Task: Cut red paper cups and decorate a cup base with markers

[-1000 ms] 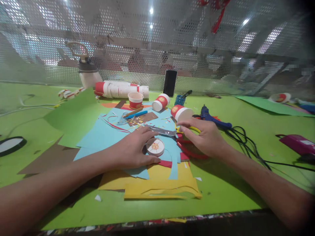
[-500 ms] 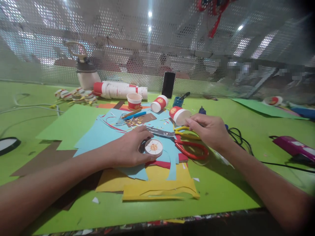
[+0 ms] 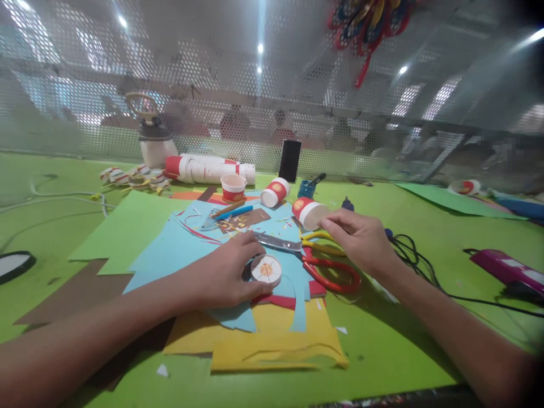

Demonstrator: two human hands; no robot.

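My left hand (image 3: 233, 266) is closed round the edge of a white paper disc (image 3: 266, 270) with an orange pattern and dark lines, its thumb below and fingers above. My right hand (image 3: 361, 238) is pinched, thumb against fingers, and overlaps the edge of a red and white paper cup (image 3: 306, 212) lying on its side. Whatever is in that pinch is too small or hidden to make out. Between the hands lie scissors (image 3: 329, 275) with red handles, blades toward my left hand. Yellow-handled pliers (image 3: 321, 237) lie beside them, partly behind my right hand.
Light blue paper (image 3: 157, 249), green paper (image 3: 114, 226) and yellow paper (image 3: 276, 354) cover the middle. Behind are an upright paper cup (image 3: 233, 188), stacked cups (image 3: 212, 170), a phone (image 3: 290, 160) and a blue jar (image 3: 306, 188). A purple corded tool (image 3: 508, 269) lies right.
The whole scene sits lower in the picture, as the camera has tilted up. Both hands keep about the same place relative to the disc and the cup.
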